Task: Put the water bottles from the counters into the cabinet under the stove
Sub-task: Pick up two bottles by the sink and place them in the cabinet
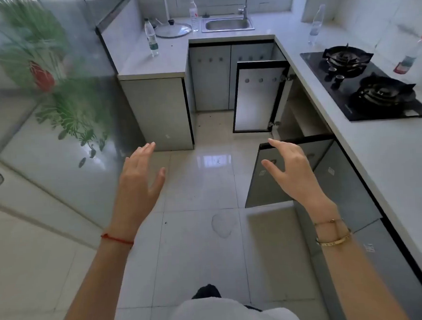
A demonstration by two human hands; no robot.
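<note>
Four water bottles stand upright on the U-shaped counter [382,154], none of them touched: a green-labelled bottle [151,38] on the left run near a glass pot lid [174,30], a red-labelled bottle [193,15] just left of the steel sink [228,24], a clear bottle [316,25] on the right run beyond the stove, and a red-capped bottle [413,54] against the wall, right of the black gas stove [365,81]. Below the stove, two cabinet doors hang open, the far door [257,100] and the near door [277,178], and the space between them looks dim. The person's left hand [137,186] is raised over the tiled floor [199,234], fingers spread and holding nothing. The right hand [292,172] floats in front of the near door's top edge, fingers loosely apart and empty. A red string circles the left wrist, gold bracelets the right.
</note>
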